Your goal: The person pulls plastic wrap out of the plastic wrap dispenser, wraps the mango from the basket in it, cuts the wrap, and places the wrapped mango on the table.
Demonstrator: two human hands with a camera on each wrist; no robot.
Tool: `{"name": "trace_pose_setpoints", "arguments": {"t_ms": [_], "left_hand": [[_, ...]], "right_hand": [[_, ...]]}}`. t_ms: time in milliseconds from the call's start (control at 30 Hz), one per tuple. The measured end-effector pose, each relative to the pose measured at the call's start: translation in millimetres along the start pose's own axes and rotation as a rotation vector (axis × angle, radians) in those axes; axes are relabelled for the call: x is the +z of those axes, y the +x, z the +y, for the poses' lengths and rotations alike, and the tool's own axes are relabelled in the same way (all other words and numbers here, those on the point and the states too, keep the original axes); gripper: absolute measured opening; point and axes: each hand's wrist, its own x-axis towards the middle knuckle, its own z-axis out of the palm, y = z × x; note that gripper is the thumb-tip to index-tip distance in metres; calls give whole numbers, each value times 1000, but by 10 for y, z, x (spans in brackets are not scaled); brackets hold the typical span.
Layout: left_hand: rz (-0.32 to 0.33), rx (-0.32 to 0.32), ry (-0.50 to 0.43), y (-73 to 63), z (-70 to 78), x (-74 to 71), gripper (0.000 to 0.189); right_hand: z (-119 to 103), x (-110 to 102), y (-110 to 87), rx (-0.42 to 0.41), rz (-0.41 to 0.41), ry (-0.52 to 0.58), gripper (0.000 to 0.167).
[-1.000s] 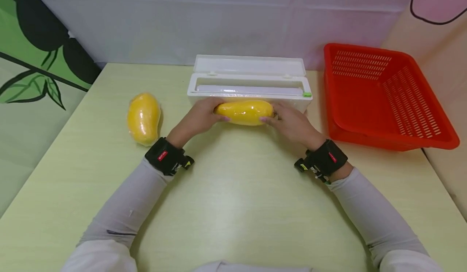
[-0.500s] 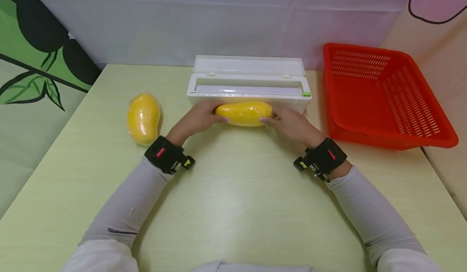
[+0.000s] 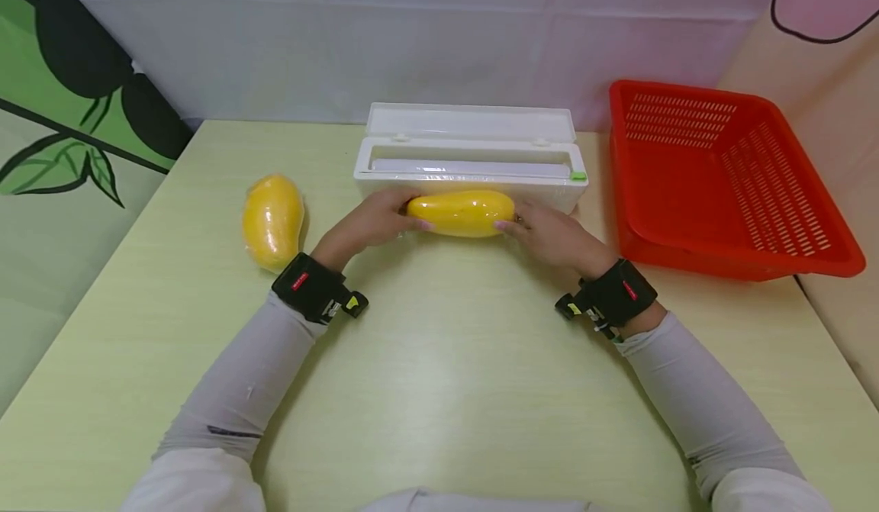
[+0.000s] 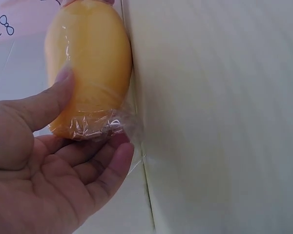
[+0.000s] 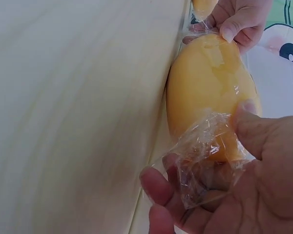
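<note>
A yellow mango (image 3: 462, 214) with clear cling film round it lies crosswise between both hands, in front of the white film dispenser (image 3: 474, 185). My left hand (image 3: 374, 222) holds its left end, thumb on the near side and fingers curled beneath the end in the left wrist view. At the other end my right hand (image 3: 558, 236) grips it, thumb on the skin. Loose, crumpled cling film (image 5: 205, 146) spreads over the right fingers in the right wrist view. The dispenser's lid (image 3: 470, 123) stands up, and a film roll (image 3: 470, 168) shows inside.
A second mango (image 3: 272, 222), wrapped in film, lies on the table (image 3: 426, 390) to the left, close to the left wrist. On the right stands a red plastic basket (image 3: 748, 260) with slotted walls. A pale cloth wall (image 3: 439, 46) rises behind the table.
Both hands stay at the mango's ends with almost no movement. The whole view shifts very slightly; the dispenser, basket and second mango keep their places.
</note>
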Motion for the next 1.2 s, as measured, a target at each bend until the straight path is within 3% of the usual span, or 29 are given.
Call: {"name": "trace_pose_setpoints", "arguments": {"t_ms": [233, 433, 567, 667, 800, 967, 1200], "left_hand": [[6, 0, -39, -1, -26, 4, 41], [21, -17, -92, -47, -41, 42, 48], [26, -7, -67, -74, -20, 49, 44], [40, 9, -30, -79, 17, 26, 41], [66, 39, -7, -72, 53, 8, 35], [91, 79, 0, -63, 63, 12, 27], [111, 40, -22, -46, 2, 21, 26]], "right_hand": [[30, -4, -2, -31, -13, 8, 38], [14, 23, -1, -61, -12, 170, 38], [-8, 28, -17, -16, -16, 295, 45], [-27, 4, -49, 55, 12, 323, 60], [-54, -37, -98, 128, 57, 273, 72], [-101, -61, -85, 50, 153, 119, 57], [-184, -34, -49, 14, 222, 24, 56]]}}
